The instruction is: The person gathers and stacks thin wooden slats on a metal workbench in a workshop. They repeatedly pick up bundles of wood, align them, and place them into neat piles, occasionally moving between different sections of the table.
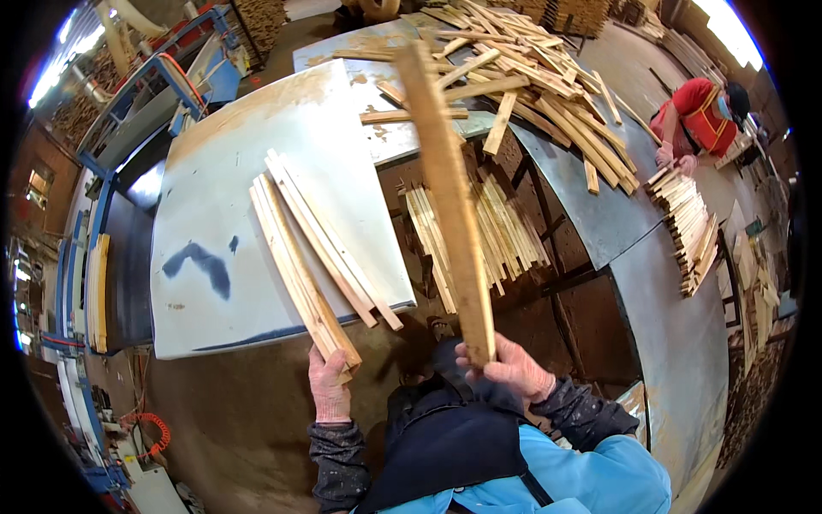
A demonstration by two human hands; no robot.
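Note:
My right hand (515, 370), in a pale pinkish work glove, is closed round the lower end of a long wooden board (452, 206). The board is raised, its far end reaching up over the work surfaces. My left hand (330, 387), gloved the same way, grips the near end of a bundle of wooden strips (295, 272). Those strips lie on a white-grey tabletop (201, 206) and overhang its front edge. Just right of them lies a second group of strips (332, 242), apart from my hands.
A large heap of boards (548, 94) covers the far metal table (574, 163). Strips (505, 224) lie in a lower gap behind the raised board. A co-worker in red (698, 116) handles a stack of strips (689, 227) at right. Blue-framed machinery (107, 180) stands at left.

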